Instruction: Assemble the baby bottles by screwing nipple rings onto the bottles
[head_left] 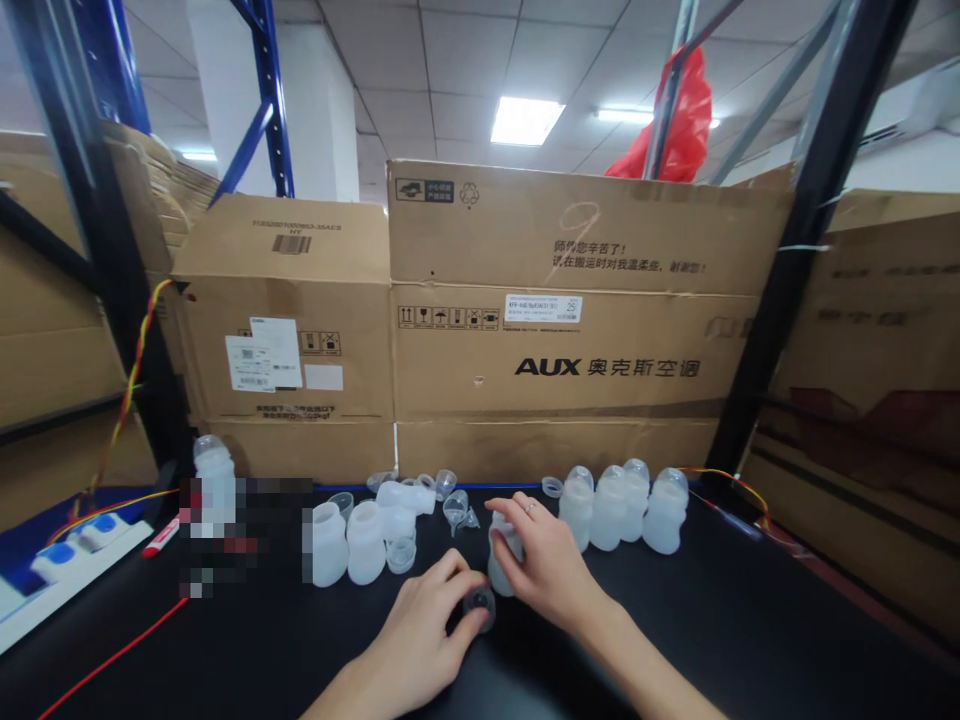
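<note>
My right hand [546, 562] is wrapped around a small translucent white bottle [501, 540] standing on the black table [750, 640]. My left hand [427, 630] pinches a small round clear cap [480, 603] just in front of that bottle. Two uncapped bottles [346, 543] stand to the left, with a bottle lying on its side [405, 496] behind them. Several capped bottles [622, 505] stand in a row to the right. Loose clear caps and small funnels [454, 503] lie behind my hands.
Large cardboard boxes [555, 320] wall off the back of the table. Black rack posts [795, 240] rise at both sides. A white power strip [75, 545], a red marker [159, 540] and red and yellow wires [112, 655] lie at the left. One capped bottle [214, 470] stands at far left.
</note>
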